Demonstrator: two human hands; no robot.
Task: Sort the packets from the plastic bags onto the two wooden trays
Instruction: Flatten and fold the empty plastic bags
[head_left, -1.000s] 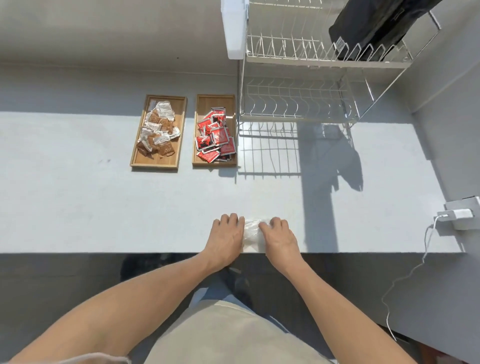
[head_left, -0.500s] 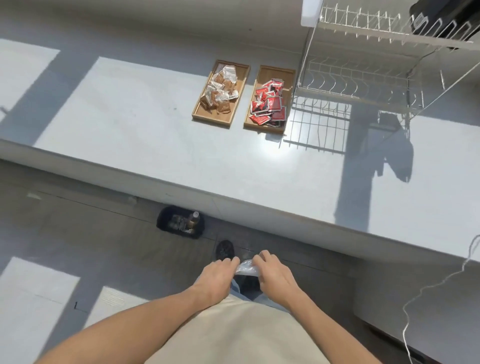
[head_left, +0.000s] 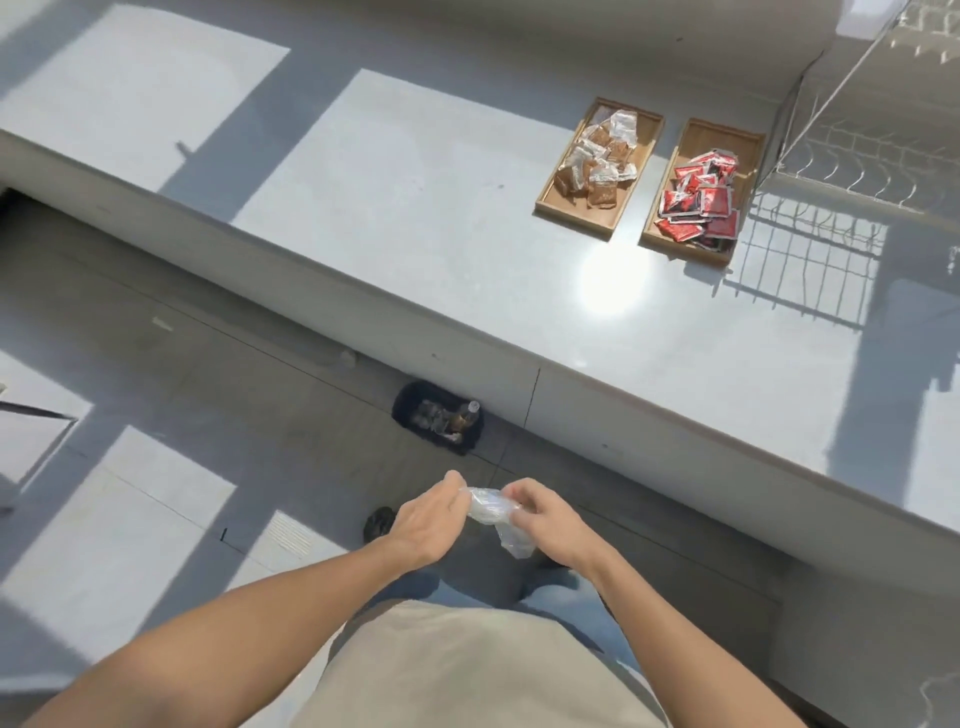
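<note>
Two wooden trays lie side by side far back on the grey counter. The left tray (head_left: 545, 203) holds several clear and brown packets (head_left: 597, 161). The right tray (head_left: 691, 140) holds several red packets (head_left: 701, 200). I stand back from the counter, above the floor. A crumpled clear plastic bag (head_left: 493, 512) is held between both hands in front of my waist. My left hand (head_left: 428, 517) pinches its left end and my right hand (head_left: 543, 517) grips its right part, with a tail of the bag hanging below.
A white wire dish rack (head_left: 857, 156) stands on the counter right of the trays. A black bin (head_left: 439, 418) with a bottle and rubbish sits on the floor against the counter front. The grey counter (head_left: 415, 208) edge runs diagonally across the view.
I have stepped back and turned left from the counter, lifting the plastic bag off its front edge. Both hands now hold the bag over the floor, nearer the black bin.
</note>
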